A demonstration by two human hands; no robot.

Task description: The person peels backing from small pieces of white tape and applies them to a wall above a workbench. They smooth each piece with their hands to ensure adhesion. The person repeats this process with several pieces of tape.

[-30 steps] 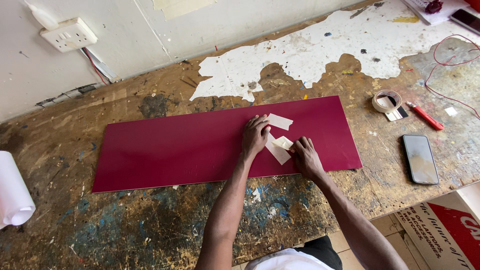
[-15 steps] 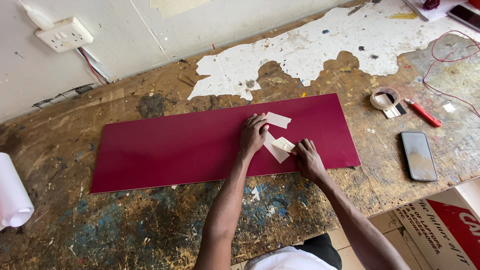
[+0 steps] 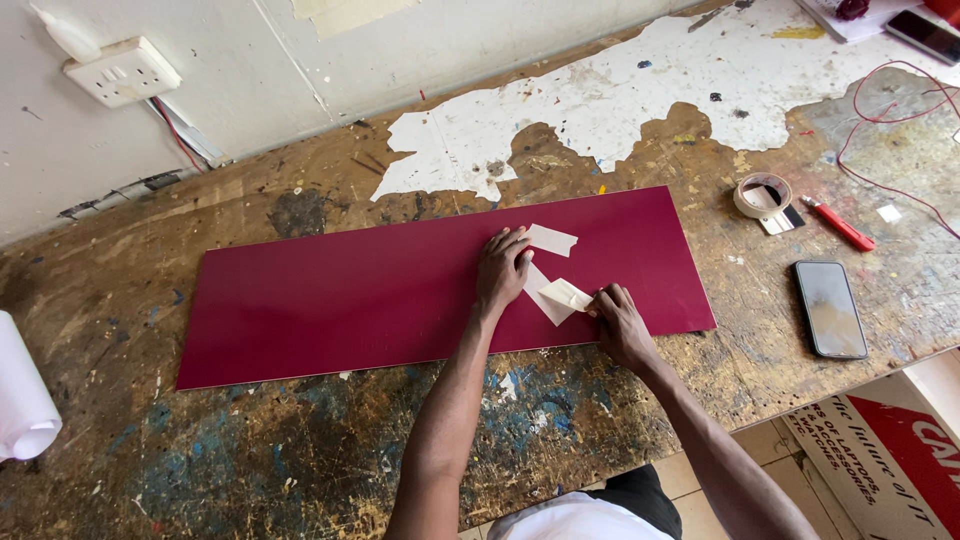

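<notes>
Both hands on tape strips on a red board.
Left hand [image 3: 503, 268] lies flat, fingers spread, pressing the board [image 3: 350, 290] beside a tape strip [image 3: 552, 240] just past its fingertips. Right hand [image 3: 618, 322] pinches the lifted end of a second strip [image 3: 562, 294], which lies between the two hands. Tape roll [image 3: 762, 194], red cutter [image 3: 838, 224] and phone [image 3: 829, 308] sit on the workbench [image 3: 250, 460], well right of the pinch.

On the paint-spattered wooden desk [image 3: 300, 470] lay a long dark-red rectangular board [image 3: 350, 295]. The left hand [image 3: 502, 270] pressed flat on it beside pale strips of masking tape [image 3: 552, 240], while the right hand [image 3: 620, 322] pinched a folded pale tape piece [image 3: 565, 293].
</notes>
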